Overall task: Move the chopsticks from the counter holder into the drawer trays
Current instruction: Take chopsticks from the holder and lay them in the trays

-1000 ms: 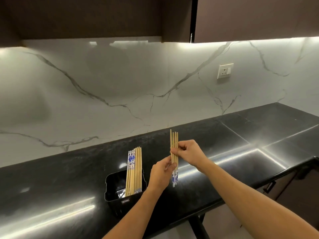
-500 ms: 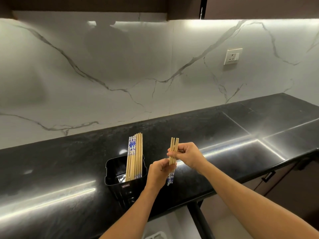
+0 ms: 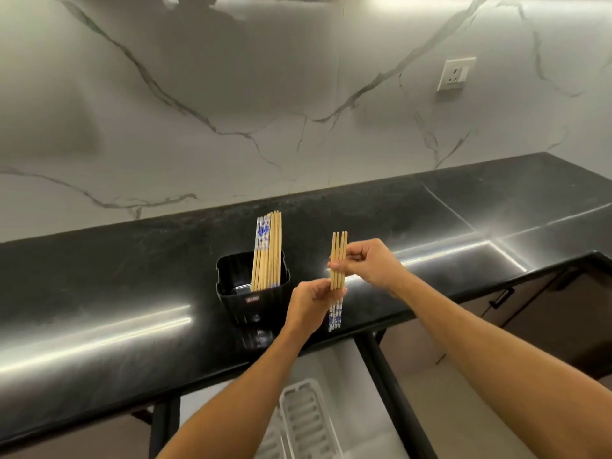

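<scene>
Surface: black polished stone counter (image 3: 132,309), glossy, with bright strip-light reflections running left to right. Behind it, a grey-white marble-veined backsplash (image 3: 231,94) with a white wall socket (image 3: 456,73) at 2 o'clock from the hands. Below the counter edge, an open drawer (image 3: 374,392) with pale interior; a white ribbed tray (image 3: 306,422) visible inside at 6 o'clock. Dark cabinet front (image 3: 546,313) with a black handle at 4 o'clock.

Black plastic holder (image 3: 253,293) standing on the counter near its front edge, at 9 o'clock from the hands. Inside it, upright against the right wall: remaining chopsticks (image 3: 267,250), light bamboo, some with blue-and-white patterned ends upward.

Held bundle of chopsticks (image 3: 338,260): about four, bamboo, near vertical, plain tips up, blue-and-white patterned ends down, just beside the holder at its 3 o'clock and above the counter's front edge.

Left hand (image 3: 311,303): fingers closed around the bundle's lower half. Right hand (image 3: 367,263): fingertips pinching the bundle's upper half from the right side. Both forearms bare, entering from the lower frame.
</scene>
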